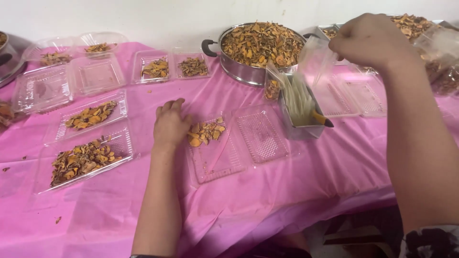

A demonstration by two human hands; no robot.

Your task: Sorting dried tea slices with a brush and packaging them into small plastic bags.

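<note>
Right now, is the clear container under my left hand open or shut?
Open. The clear container lies spread flat, lid half empty beside the tray half, where the left hand touches a small pile of dried orange pieces.

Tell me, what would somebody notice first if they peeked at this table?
Probably the bright pink tablecloth that covers the whole table. Next, the big metal pot at the back, heaped with orange-brown dried pieces. In front, the left hand rests flat at the edge of an open clear plastic box beside a small pile, while the right hand is raised near the pot.
</note>
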